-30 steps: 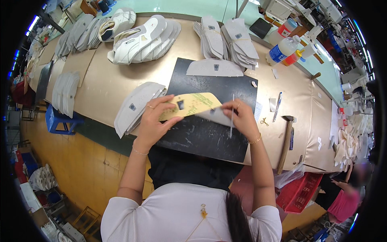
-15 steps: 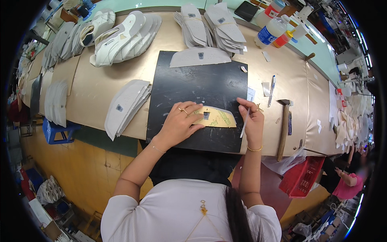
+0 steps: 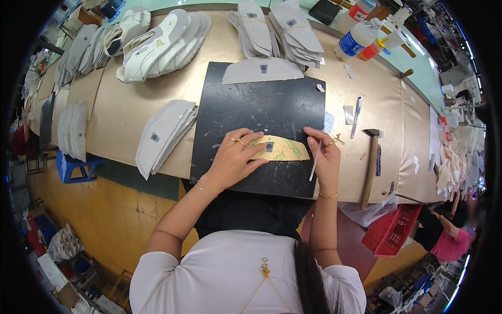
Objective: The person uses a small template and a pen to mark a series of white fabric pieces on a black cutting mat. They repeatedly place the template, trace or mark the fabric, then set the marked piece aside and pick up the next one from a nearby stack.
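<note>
A yellow curved template [image 3: 287, 149] with green markings and a small dark window lies on a black mat [image 3: 230, 110] in front of me. My left hand [image 3: 236, 159] steadies its left end, fingers over the upper edge and thumb near the lower one. Beside its right end, my right hand [image 3: 327, 157] pinches a thin, pale, pen-like stick [image 3: 316, 161], tilted with its lower end toward me. The stick's tip looks apart from the template. At the mat's far edge rests one grey curved shoe piece [image 3: 261, 71] bearing a dark patch.
Stacks of grey pieces [image 3: 164, 136] stand left of the mat, others [image 3: 298, 36] beyond it. White shoe uppers [image 3: 162, 47] lie far left. Rightward are a blue pen [image 3: 356, 118], a hammer [image 3: 370, 167], bottles [image 3: 358, 39] and a red basket [image 3: 392, 230]. A person in pink [image 3: 452, 243] is far right.
Grey showed along the template's upper right edge before; now the yellow covers it there. Both hands keep nearly the same pose, and the whole view has shifted slightly.
</note>
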### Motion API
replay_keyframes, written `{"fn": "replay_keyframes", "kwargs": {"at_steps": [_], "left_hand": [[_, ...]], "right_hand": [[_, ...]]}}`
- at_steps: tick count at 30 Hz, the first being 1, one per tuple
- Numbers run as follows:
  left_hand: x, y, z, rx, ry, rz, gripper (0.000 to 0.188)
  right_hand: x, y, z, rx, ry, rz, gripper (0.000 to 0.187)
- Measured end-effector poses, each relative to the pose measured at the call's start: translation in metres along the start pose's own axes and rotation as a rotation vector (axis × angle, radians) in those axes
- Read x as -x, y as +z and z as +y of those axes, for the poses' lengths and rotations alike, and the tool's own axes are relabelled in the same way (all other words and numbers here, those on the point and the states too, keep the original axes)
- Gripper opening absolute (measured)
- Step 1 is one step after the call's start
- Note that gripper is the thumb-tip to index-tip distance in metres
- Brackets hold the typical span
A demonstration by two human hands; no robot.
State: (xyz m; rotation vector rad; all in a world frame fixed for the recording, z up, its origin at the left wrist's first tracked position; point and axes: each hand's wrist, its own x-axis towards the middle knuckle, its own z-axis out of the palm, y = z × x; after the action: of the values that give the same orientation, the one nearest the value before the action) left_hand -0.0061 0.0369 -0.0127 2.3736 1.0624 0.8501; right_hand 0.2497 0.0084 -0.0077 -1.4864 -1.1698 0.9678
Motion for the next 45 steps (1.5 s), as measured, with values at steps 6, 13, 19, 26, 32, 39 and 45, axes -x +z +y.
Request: {"fn": "replay_keyframes", "kwargs": {"at_steps": [6, 13, 19, 26, 32, 39, 45], "left_hand": [[0.001, 0.001, 0.001, -0.008, 0.0, 0.011, 0.033], [-0.003, -0.001, 0.007, -0.078, 0.02, -0.018, 0.029], [-0.004, 0.0, 0.009, -0.116, 0.031, -0.011, 0.029], [-0.004, 0.002, 0.011, -0.122, 0.012, -0.03, 0.028], [-0.002, -0.001, 0.01, -0.125, 0.006, -0.068, 0.029], [-0.005, 0.0, 0.013, -0.087, -0.011, -0.061, 0.031], [-0.003, 0.001, 0.011, -0.09, -0.019, -0.03, 0.029]], "right_hand": [[0.0, 0.007, -0.011, -0.051, 0.028, 0.041, 0.026], [-0.006, 0.036, -0.037, 0.238, -0.227, -0.127, 0.024], [-0.011, 0.058, -0.036, 0.437, -0.32, -0.131, 0.015], [-0.016, 0.063, -0.024, 0.579, -0.454, -0.107, 0.013], [-0.022, 0.055, -0.034, 0.659, -0.569, -0.287, 0.01], [-0.022, 0.066, -0.035, 0.773, -0.47, -0.178, 0.011], [-0.021, 0.061, -0.032, 0.691, -0.522, -0.253, 0.008]]}}
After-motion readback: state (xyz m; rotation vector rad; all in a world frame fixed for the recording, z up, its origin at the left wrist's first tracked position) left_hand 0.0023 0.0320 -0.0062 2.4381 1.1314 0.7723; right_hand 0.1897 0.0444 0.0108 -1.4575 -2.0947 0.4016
